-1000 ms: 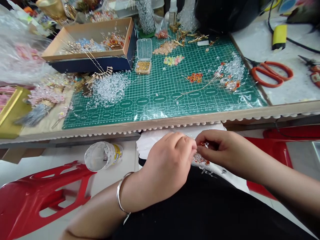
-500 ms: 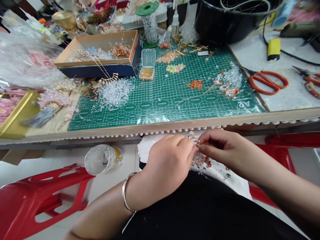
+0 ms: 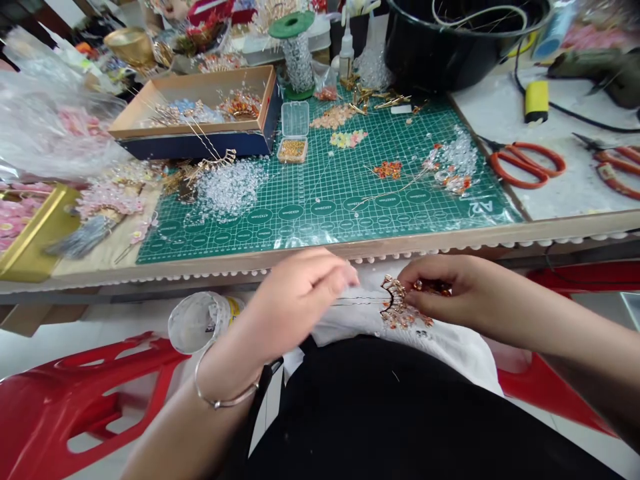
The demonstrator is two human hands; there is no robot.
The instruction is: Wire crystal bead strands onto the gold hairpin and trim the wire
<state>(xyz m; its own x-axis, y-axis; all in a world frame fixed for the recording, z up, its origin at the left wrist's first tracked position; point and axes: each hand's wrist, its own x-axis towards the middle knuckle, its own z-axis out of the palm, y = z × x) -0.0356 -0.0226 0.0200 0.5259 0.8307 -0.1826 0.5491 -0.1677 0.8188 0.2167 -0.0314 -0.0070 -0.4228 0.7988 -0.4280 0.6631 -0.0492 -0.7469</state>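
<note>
A: What is at the far left, below the bench?
B: A red plastic stool (image 3: 75, 393). Just right of it is a clear jar (image 3: 200, 320), its mouth turned toward the camera.
A: And the left hand?
B: The left hand (image 3: 295, 300) has a silver bangle (image 3: 225, 400) on its wrist. Its fingers are drawn together, pinching a thin wire (image 3: 357, 301) that runs taut to the right.
A: Where does the wire lead?
B: To a gold comb (image 3: 397, 308) set with orange beads. The comb is between the two hands, over the white cloth (image 3: 450, 350) on the lap, just below the bench edge.
A: The right hand?
B: The right hand (image 3: 443, 293) grips the comb's right side, thumb and fingers closed on it.
A: Up on the bench?
B: A green cutting mat (image 3: 325, 200) with a heap of clear beads (image 3: 230, 187) on its left part. Well to the right, off the mat, lie orange-handled scissors (image 3: 527, 163).
</note>
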